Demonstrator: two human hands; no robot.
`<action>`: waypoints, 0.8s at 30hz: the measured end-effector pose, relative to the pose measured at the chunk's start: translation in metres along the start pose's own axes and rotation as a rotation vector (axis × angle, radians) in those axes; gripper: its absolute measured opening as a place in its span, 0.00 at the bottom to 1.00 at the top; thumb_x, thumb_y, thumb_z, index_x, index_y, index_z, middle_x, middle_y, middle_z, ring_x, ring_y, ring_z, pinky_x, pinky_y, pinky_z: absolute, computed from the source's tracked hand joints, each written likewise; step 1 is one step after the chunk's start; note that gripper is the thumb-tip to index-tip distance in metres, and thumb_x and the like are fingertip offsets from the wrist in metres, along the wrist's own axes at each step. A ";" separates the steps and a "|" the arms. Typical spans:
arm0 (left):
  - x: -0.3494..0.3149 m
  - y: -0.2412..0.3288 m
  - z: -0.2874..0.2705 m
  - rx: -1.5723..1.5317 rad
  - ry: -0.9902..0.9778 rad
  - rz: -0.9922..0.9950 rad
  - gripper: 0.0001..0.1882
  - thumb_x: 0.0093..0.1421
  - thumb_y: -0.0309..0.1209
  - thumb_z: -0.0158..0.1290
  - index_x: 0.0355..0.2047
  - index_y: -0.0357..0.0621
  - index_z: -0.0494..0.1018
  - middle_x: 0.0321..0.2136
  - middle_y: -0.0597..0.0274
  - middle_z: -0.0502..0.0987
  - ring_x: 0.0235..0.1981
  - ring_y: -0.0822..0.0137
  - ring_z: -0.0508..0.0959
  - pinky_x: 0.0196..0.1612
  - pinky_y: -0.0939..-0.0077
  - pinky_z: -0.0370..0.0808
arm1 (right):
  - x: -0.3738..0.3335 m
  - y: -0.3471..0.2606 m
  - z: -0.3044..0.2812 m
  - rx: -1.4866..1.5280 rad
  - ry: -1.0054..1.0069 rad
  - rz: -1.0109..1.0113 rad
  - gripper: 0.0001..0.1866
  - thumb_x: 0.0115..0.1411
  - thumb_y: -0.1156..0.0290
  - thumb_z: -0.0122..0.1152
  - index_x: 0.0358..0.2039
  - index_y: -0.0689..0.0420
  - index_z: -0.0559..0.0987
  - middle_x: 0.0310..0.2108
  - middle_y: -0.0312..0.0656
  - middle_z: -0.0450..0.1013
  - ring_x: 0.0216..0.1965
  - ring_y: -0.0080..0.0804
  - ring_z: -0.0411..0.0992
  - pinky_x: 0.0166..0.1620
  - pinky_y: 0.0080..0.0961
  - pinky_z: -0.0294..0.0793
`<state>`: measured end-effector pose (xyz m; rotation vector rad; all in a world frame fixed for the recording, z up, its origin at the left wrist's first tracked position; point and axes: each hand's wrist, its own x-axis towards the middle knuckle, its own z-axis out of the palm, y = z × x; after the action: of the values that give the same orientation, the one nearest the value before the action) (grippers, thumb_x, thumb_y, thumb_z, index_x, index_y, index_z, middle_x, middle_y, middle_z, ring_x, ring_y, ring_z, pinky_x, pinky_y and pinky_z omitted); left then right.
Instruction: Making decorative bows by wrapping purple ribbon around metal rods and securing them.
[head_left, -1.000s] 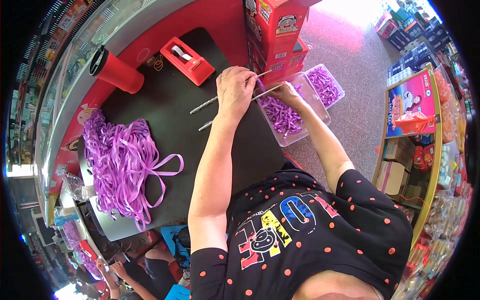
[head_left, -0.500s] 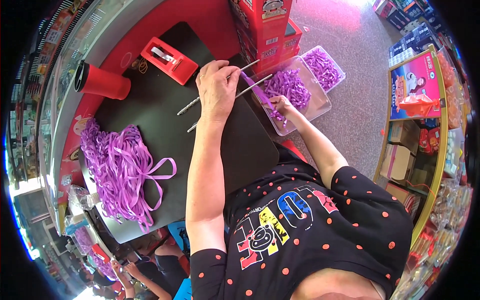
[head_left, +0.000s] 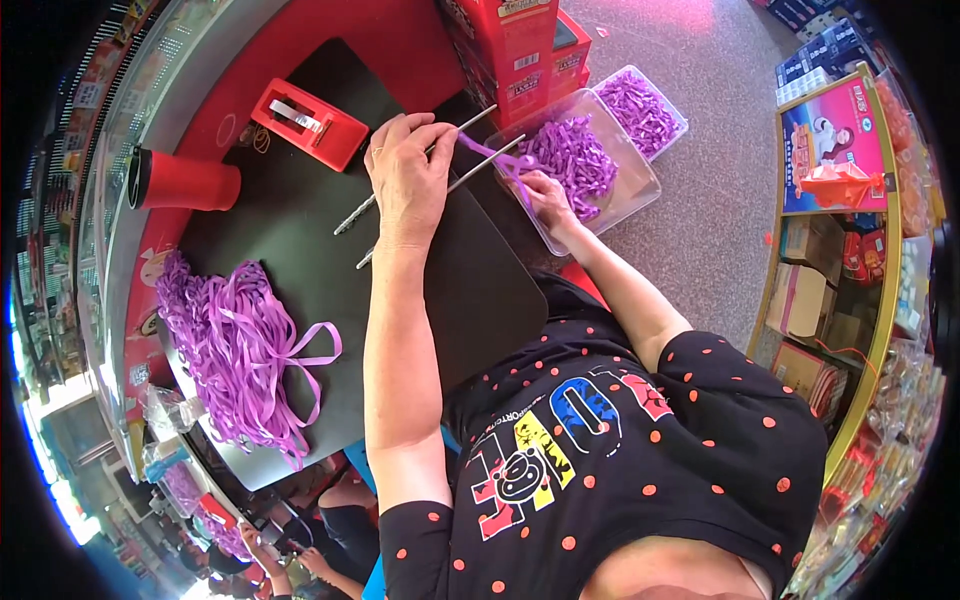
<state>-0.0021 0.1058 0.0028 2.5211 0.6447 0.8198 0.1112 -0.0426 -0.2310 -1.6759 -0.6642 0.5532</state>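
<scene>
Over the dark table, my left hand [head_left: 408,180] is closed at two thin metal rods [head_left: 487,162] with spiral near ends. Its fingertips pinch a purple ribbon [head_left: 470,143] by the far rod. From there the ribbon runs across to my right hand [head_left: 548,200], whose fingers are closed on it above the near rim of a clear plastic box [head_left: 640,190]. Many short folded purple ribbon pieces [head_left: 575,165] lie in that box. Left of my left arm, a large bundle of long purple ribbon [head_left: 240,350] is spread on the table.
A red tape dispenser [head_left: 335,140] and a red cup with a black lid [head_left: 195,182] stand on the table [head_left: 470,320]. Behind the clear box is a second box of purple pieces [head_left: 640,110]. Red cartons [head_left: 520,80] are stacked beyond. Another person's hands [head_left: 265,550] show at lower left.
My right hand has lifted slightly and drawn nearer the rods, and the ribbon between the hands now hangs in a looser loop. My left hand keeps its place at the rods. The view has shifted slightly.
</scene>
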 end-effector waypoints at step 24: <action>-0.002 0.000 -0.002 0.001 -0.014 -0.009 0.09 0.56 0.37 0.56 0.31 0.47 0.80 0.39 0.66 0.77 0.49 0.61 0.70 0.55 0.63 0.60 | -0.042 0.049 -0.003 -0.238 -0.186 -0.262 0.07 0.54 0.78 0.57 0.34 0.58 0.76 0.31 0.43 0.73 0.34 0.38 0.73 0.37 0.28 0.72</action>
<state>-0.0048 0.1057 0.0036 2.5203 0.6519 0.7983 0.0891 -0.0815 -0.2776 -1.7331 -1.1033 0.4575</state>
